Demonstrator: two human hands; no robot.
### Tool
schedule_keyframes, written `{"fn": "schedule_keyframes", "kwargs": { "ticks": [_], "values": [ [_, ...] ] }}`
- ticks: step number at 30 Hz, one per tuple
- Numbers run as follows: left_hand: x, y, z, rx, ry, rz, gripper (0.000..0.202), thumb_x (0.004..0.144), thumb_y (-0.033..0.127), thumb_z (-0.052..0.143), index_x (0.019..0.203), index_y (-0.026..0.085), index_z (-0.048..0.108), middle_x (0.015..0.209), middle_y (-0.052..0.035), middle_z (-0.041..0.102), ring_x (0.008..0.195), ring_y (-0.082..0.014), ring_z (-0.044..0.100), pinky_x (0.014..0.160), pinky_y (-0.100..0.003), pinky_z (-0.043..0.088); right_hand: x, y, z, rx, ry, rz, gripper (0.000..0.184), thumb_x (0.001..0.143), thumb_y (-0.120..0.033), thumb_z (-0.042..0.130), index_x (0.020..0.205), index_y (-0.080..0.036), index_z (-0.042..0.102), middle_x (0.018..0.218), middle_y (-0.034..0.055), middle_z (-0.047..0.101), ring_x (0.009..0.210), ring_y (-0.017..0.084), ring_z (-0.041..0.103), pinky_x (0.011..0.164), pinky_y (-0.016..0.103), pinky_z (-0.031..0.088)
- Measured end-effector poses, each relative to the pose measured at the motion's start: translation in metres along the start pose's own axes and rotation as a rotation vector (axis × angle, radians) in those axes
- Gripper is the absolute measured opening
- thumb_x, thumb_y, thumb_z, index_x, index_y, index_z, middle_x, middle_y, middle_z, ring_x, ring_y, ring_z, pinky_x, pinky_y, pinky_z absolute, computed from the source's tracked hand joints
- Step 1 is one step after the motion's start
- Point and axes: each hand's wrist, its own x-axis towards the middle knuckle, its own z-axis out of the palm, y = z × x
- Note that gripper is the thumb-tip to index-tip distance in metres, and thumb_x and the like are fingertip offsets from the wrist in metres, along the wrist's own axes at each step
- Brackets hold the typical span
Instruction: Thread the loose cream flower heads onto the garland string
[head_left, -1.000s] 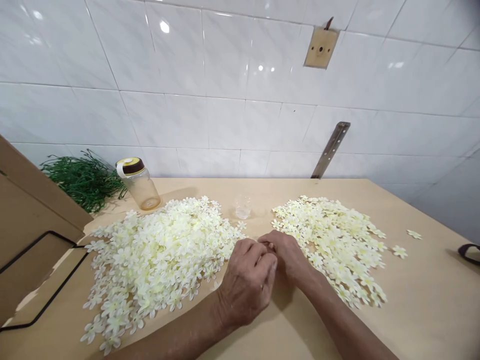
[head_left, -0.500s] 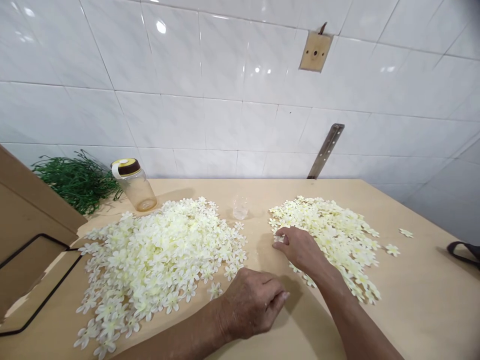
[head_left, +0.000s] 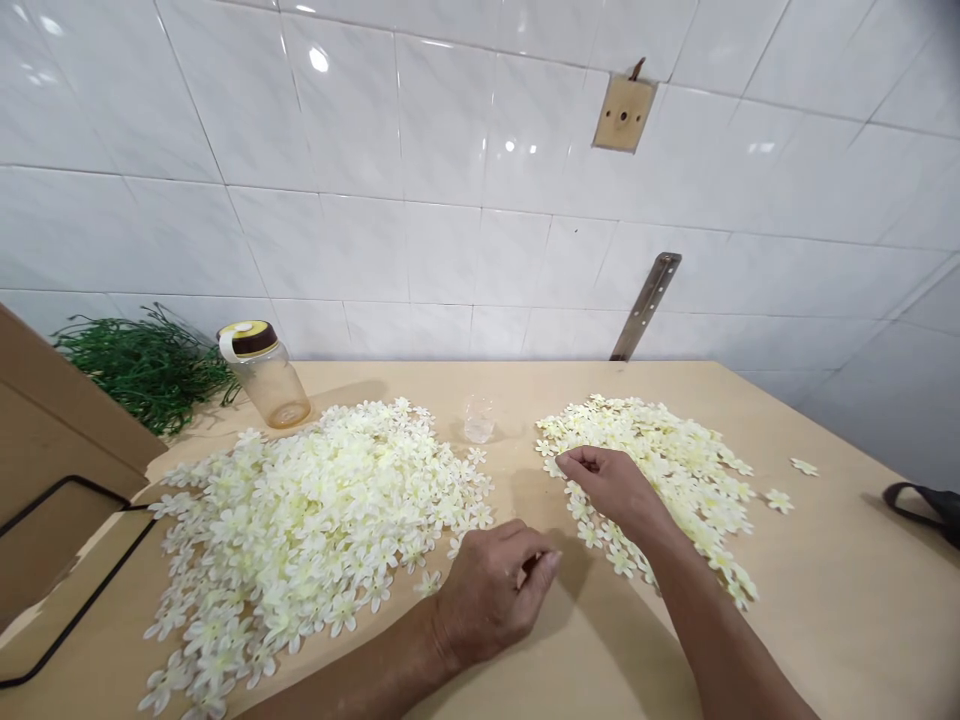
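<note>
A large heap of white artificial flowers [head_left: 315, 500] spreads over the left of the wooden table. To the right lies a second, flatter pile of pale yellow-white artificial flowers [head_left: 660, 450]. My right hand [head_left: 619, 490] is over the left edge of that pile, thumb and forefinger pinched at a small flower [head_left: 552, 467]. Between the two piles, my left hand [head_left: 495, 590] hovers near the table, its thumb and forefinger pressed together; what they hold, if anything, is too small to make out. A lone white flower [head_left: 428, 583] lies just left of it.
A small clear cup [head_left: 478, 420] stands between the piles. Behind the left heap are a bottle with a brown and yellow lid [head_left: 266, 375] and green artificial stems [head_left: 146, 365]. Cardboard [head_left: 67, 410] and a black wire frame [head_left: 82, 600] occupy the left edge. A tiled wall [head_left: 450, 250] rises behind.
My right hand's thumb and forefinger have come together at the pile's edge. My left hand has shifted slightly up and left. The whole view has moved a little.
</note>
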Motion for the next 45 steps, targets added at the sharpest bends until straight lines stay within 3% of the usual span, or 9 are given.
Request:
{"fn": "schedule_keyframes", "kwargs": {
  "ticks": [5,9,13,16,20,25,33,40,45],
  "values": [
    [0.005,0.002,-0.005,-0.038,0.103,-0.080,0.014,0.089,0.018,0.051,0.086,0.016,0.065,0.073,-0.0045,0.064,0.064,-0.0123,0.056,0.061,-0.023,0.042,-0.001,-0.003,0.009,0.351,-0.182,0.093,0.043,0.079,-0.060,0.059,0.069,-0.018,0.054,0.046,-0.0093,0.035,0.038,0.005,0.023,0.038,0.020,0.022],
    [0.001,0.012,-0.001,-0.033,-0.181,0.102,0.014,0.086,0.016,0.051,0.082,0.017,0.065,0.066,-0.0021,0.062,0.058,-0.0119,0.054,0.057,-0.023,0.040,-0.010,-0.015,0.024,0.309,-0.174,0.020,0.038,0.079,-0.054,0.064,0.080,-0.016,0.065,0.048,-0.0069,0.044,0.039,0.006,0.032,0.036,0.019,0.028],
    [-0.002,0.018,0.002,0.026,-0.329,0.199,0.016,0.085,0.016,0.051,0.073,0.018,0.061,0.060,-0.0006,0.060,0.058,-0.0133,0.055,0.057,-0.024,0.040,-0.023,-0.033,0.031,0.443,-0.494,-0.207,0.051,0.083,-0.047,0.062,0.129,-0.025,0.058,0.093,0.0060,0.069,0.062,0.013,0.060,0.048,0.025,0.049],
    [-0.001,0.016,0.002,0.058,-0.307,0.171,0.018,0.087,0.017,0.048,0.073,0.018,0.059,0.062,-0.0017,0.060,0.061,-0.0143,0.057,0.057,-0.024,0.040,-0.019,-0.029,0.018,0.289,-0.261,-0.201,0.047,0.086,-0.046,0.058,0.127,-0.025,0.059,0.107,0.0085,0.069,0.059,0.012,0.058,0.046,0.024,0.046],
    [-0.002,0.011,0.002,0.081,-0.296,0.151,0.020,0.088,0.019,0.048,0.070,0.019,0.055,0.062,-0.0009,0.058,0.058,-0.0134,0.055,0.054,-0.024,0.039,-0.003,-0.005,-0.011,-0.243,0.060,-0.116,0.020,0.082,-0.039,0.061,0.084,-0.022,0.072,0.081,0.0035,0.072,0.073,0.019,0.064,0.065,0.029,0.046],
    [-0.003,0.007,0.003,0.090,-0.301,0.121,0.018,0.088,0.018,0.048,0.072,0.019,0.056,0.064,-0.0012,0.059,0.058,-0.0131,0.056,0.056,-0.024,0.039,-0.004,0.004,-0.020,-0.597,-0.054,-0.068,0.023,0.078,-0.035,0.066,0.096,-0.021,0.070,0.084,0.0053,0.071,0.077,0.021,0.062,0.065,0.028,0.038],
    [-0.003,0.008,0.003,0.092,-0.304,0.115,0.020,0.088,0.020,0.047,0.070,0.019,0.055,0.062,-0.0017,0.059,0.057,-0.0138,0.055,0.056,-0.024,0.039,-0.010,0.003,-0.010,-0.733,-0.067,-0.041,0.021,0.077,-0.027,0.065,0.098,-0.023,0.065,0.092,0.0047,0.069,0.083,0.021,0.060,0.061,0.027,0.030],
    [-0.005,0.009,0.003,0.083,-0.292,0.113,0.019,0.089,0.020,0.047,0.073,0.018,0.057,0.065,-0.0016,0.060,0.059,-0.0129,0.056,0.056,-0.024,0.038,-0.002,0.015,-0.014,-0.696,0.005,-0.050,0.007,0.078,-0.025,0.060,0.083,-0.020,0.063,0.077,0.0035,0.066,0.072,0.019,0.058,0.060,0.026,0.031],
    [-0.003,0.005,0.003,-0.038,-0.180,0.030,0.016,0.089,0.022,0.049,0.083,0.018,0.064,0.070,-0.0026,0.062,0.061,-0.0125,0.056,0.057,-0.023,0.040,-0.004,0.003,-0.016,-0.427,0.005,-0.098,0.016,0.081,-0.033,0.059,0.088,-0.020,0.064,0.081,0.0043,0.069,0.073,0.018,0.062,0.063,0.027,0.042]
  ]
}}
